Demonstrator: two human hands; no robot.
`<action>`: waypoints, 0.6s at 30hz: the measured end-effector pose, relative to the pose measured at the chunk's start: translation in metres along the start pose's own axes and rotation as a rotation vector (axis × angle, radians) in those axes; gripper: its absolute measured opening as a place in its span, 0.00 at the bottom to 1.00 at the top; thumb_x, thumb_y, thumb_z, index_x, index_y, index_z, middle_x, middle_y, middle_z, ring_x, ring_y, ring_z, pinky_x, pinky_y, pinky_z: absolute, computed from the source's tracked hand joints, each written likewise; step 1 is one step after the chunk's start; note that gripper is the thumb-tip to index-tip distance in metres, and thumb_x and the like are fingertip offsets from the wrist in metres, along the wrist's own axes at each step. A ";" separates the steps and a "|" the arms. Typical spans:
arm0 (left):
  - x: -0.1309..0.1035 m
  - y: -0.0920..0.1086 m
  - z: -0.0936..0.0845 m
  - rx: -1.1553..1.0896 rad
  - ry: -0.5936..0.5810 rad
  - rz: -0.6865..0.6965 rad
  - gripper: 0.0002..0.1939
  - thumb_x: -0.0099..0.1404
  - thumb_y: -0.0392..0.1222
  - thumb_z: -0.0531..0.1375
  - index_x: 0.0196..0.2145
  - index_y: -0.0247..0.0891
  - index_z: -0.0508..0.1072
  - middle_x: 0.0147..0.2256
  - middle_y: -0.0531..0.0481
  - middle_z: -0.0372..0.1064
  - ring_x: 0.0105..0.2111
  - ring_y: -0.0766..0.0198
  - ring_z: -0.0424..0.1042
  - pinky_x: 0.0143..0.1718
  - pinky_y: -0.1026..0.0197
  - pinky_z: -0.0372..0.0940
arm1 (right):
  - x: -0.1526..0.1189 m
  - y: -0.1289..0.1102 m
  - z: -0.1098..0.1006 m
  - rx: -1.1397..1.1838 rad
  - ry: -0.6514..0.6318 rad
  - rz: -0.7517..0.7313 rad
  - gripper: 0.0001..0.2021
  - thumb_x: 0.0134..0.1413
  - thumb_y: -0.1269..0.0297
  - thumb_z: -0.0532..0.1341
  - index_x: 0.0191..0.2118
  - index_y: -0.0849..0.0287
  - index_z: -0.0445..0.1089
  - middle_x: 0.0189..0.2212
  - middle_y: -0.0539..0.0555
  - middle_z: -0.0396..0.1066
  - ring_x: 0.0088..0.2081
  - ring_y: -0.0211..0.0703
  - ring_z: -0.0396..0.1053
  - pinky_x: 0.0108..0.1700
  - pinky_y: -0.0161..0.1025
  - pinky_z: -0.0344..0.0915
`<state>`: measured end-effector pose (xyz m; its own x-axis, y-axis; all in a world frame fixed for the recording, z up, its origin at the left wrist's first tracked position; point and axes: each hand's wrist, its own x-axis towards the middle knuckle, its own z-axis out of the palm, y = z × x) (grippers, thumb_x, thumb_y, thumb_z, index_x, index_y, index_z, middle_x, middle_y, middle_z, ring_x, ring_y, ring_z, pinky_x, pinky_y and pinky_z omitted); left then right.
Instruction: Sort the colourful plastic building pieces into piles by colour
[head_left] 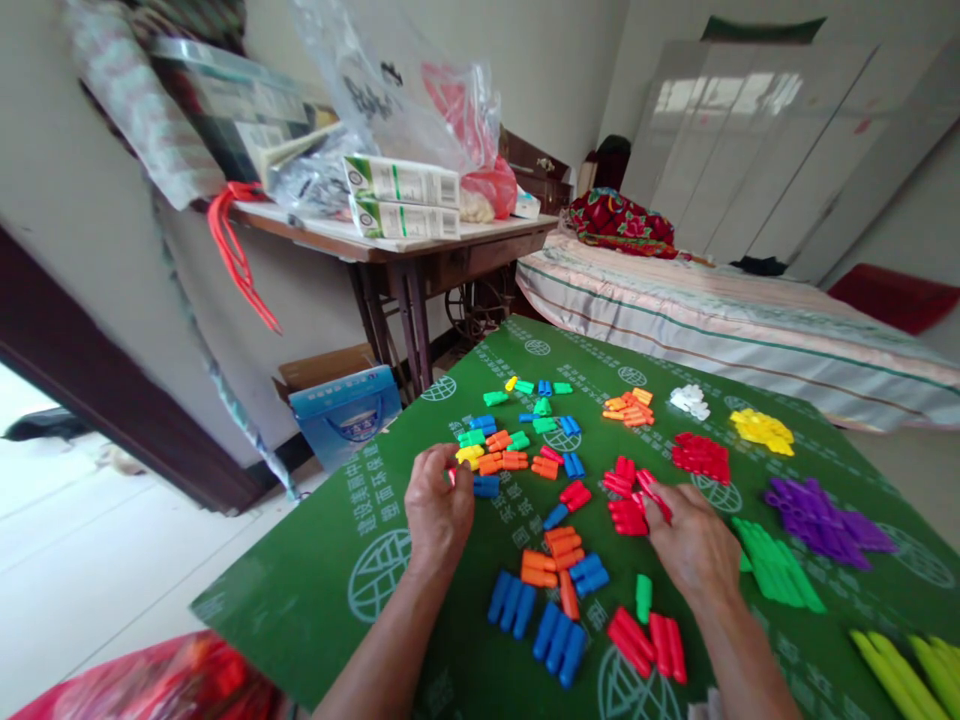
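Observation:
Small coloured plastic pieces that look like pen caps lie in groups on a green board. My left hand point(441, 508) is closed at the board's left side, fingertips pinched by the yellow caps point(469, 455) and a blue pair point(486, 486). A bit of red shows at its fingertips; what it grips is mostly hidden. My right hand point(694, 545) is closed with thumb and fingers on a red cap point(651, 492), at the edge of a red cap pile point(624, 512). Orange caps point(538, 568) and blue caps point(561, 640) lie between my forearms.
On the green board point(300, 590), sorted piles of red point(701, 456), white point(688, 401), yellow point(763, 430), purple point(825, 520) and green point(780, 568) pieces lie right. A cluttered table point(480, 240) and a bed point(712, 310) stand behind; a blue box point(346, 415) sits left.

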<state>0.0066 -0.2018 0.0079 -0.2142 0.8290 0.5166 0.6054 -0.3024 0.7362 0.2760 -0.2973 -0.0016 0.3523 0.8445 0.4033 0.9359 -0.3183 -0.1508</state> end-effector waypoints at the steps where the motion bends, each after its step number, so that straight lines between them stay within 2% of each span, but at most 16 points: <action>1: 0.002 -0.001 -0.001 0.002 0.013 -0.017 0.09 0.56 0.39 0.53 0.34 0.37 0.70 0.35 0.47 0.69 0.34 0.62 0.71 0.33 0.61 0.67 | -0.001 0.000 0.003 0.044 0.027 -0.059 0.15 0.57 0.61 0.52 0.42 0.55 0.74 0.40 0.56 0.72 0.39 0.46 0.69 0.38 0.39 0.64; 3: 0.005 -0.003 -0.004 -0.001 0.037 -0.051 0.10 0.56 0.39 0.53 0.34 0.37 0.70 0.34 0.48 0.70 0.33 0.62 0.71 0.31 0.61 0.67 | -0.002 0.000 0.011 0.125 0.058 -0.187 0.15 0.56 0.60 0.53 0.41 0.56 0.75 0.44 0.57 0.71 0.45 0.48 0.67 0.47 0.42 0.63; 6: 0.008 -0.004 -0.006 -0.012 0.070 -0.086 0.09 0.55 0.40 0.54 0.34 0.38 0.71 0.33 0.49 0.70 0.32 0.62 0.71 0.30 0.61 0.67 | -0.003 0.001 0.021 0.183 0.043 -0.288 0.14 0.55 0.58 0.55 0.42 0.55 0.75 0.47 0.57 0.69 0.51 0.51 0.63 0.52 0.47 0.61; 11: 0.011 -0.008 -0.008 -0.021 0.107 -0.114 0.10 0.56 0.43 0.54 0.34 0.38 0.71 0.32 0.49 0.70 0.33 0.61 0.72 0.34 0.59 0.68 | -0.006 0.005 0.029 0.173 -0.014 -0.265 0.14 0.54 0.59 0.56 0.42 0.55 0.75 0.47 0.58 0.70 0.51 0.52 0.63 0.51 0.49 0.62; 18: 0.012 -0.009 -0.008 -0.046 0.123 -0.145 0.11 0.55 0.44 0.54 0.33 0.38 0.72 0.32 0.49 0.71 0.34 0.60 0.72 0.34 0.59 0.68 | -0.006 0.008 0.033 0.150 0.010 -0.246 0.16 0.56 0.59 0.55 0.41 0.60 0.75 0.47 0.63 0.69 0.51 0.53 0.64 0.52 0.51 0.62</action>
<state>-0.0077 -0.1933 0.0107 -0.3903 0.8023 0.4516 0.5265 -0.2078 0.8244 0.2816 -0.2905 -0.0347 0.1155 0.8838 0.4534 0.9832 -0.0368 -0.1788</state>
